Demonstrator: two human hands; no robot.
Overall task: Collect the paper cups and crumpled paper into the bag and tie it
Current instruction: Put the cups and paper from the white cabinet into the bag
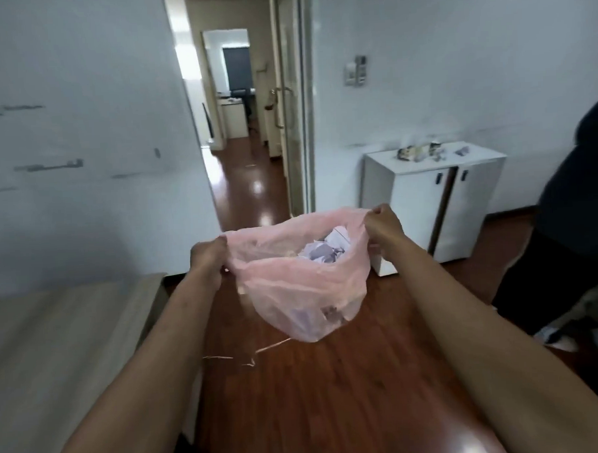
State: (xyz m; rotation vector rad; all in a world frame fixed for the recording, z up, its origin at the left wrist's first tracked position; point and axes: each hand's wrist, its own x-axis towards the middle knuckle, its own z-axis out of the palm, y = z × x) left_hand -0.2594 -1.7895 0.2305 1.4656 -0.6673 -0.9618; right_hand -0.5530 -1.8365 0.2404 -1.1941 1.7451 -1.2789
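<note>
— Both forearms are filling the bottom of the head view, reaching out ahead of me, and between them I'm holding the pink bag [303,287] up over the wooden floor [332,396].

— How are you gripping it?

— I'm pinching the rim at opposite sides. Left hand [208,256] is curling its fingers round a bunched fold of the near-left edge; right hand [383,222] is doing the same at the far-right edge, knuckles up. I'm pulling the two apart so the mouth is staying wide and I can check what's inside.

— And what is inside?

— Crumpled paper [326,249] is sitting high in the opening, with more pale shapes showing through the film lower down. Cups I can't tell apart through the plastic.

— So you're ready to tie?

— I'm judging it close. Holding two opposite edges like this is giving me two ears to cross into a knot. But I'm seeing small litter on the white cabinet [433,193] by the far wall, too blurred to name, so something may be left to collect.

— Anything else around you?

— A pale worktop [56,339] is lying at my left, a person in dark clothes [571,214] is standing at the right edge, and a thin strand [255,356] is lying on the floor below the bag.
</note>
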